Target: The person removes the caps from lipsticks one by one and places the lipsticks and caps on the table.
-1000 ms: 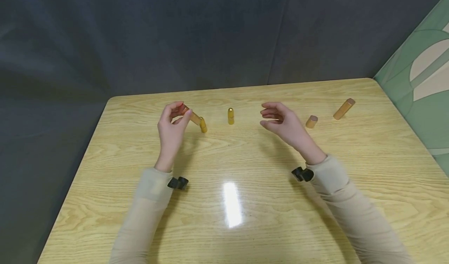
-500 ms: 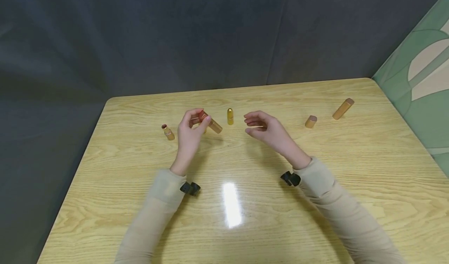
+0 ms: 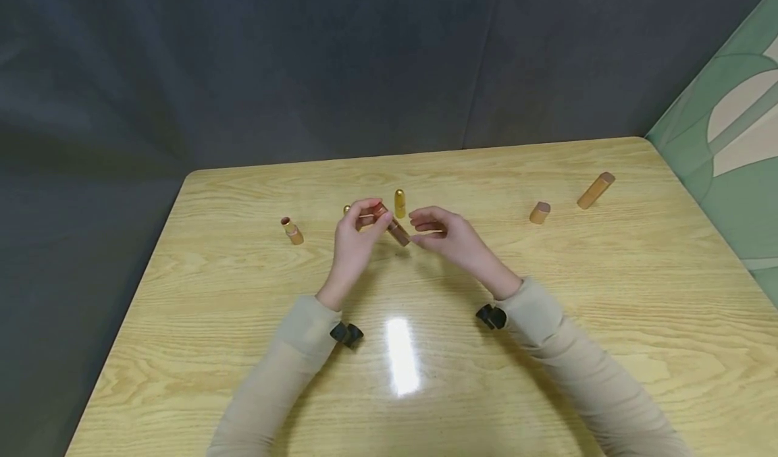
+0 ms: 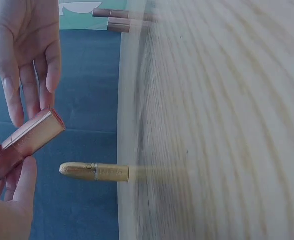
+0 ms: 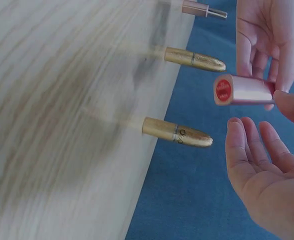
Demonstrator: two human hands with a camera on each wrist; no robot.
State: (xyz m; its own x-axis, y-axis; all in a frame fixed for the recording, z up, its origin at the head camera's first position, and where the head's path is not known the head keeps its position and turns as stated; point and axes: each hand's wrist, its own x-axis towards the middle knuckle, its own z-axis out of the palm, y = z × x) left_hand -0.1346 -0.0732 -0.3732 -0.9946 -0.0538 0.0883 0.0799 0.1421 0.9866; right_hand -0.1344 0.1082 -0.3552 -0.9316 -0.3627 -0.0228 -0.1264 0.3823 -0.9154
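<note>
In the head view, my left hand [image 3: 355, 248] pinches a copper-coloured tube [image 3: 398, 233] between thumb and fingers, tilted down to the right. My right hand [image 3: 452, 241] is close to the tube's lower end, fingers loosely bent, with nothing gripped. A round red label shows on the end of the tube [image 5: 247, 90] in the right wrist view. Just behind the hands a gold bullet-shaped tube [image 3: 399, 203] stands upright. A second gold one [image 5: 194, 58] is mostly hidden by my left hand in the head view.
On the left of the wooden table [image 3: 200, 308] stands an uncapped lipstick [image 3: 292, 231]. At the right are a short copper piece [image 3: 539, 212] and a longer copper tube [image 3: 596, 190]. A dark curtain [image 3: 340, 65] hangs behind the table.
My left hand has carried the copper tube to the right, uncovering the lipstick at the left. My right hand has moved left, and the two hands are now close together.
</note>
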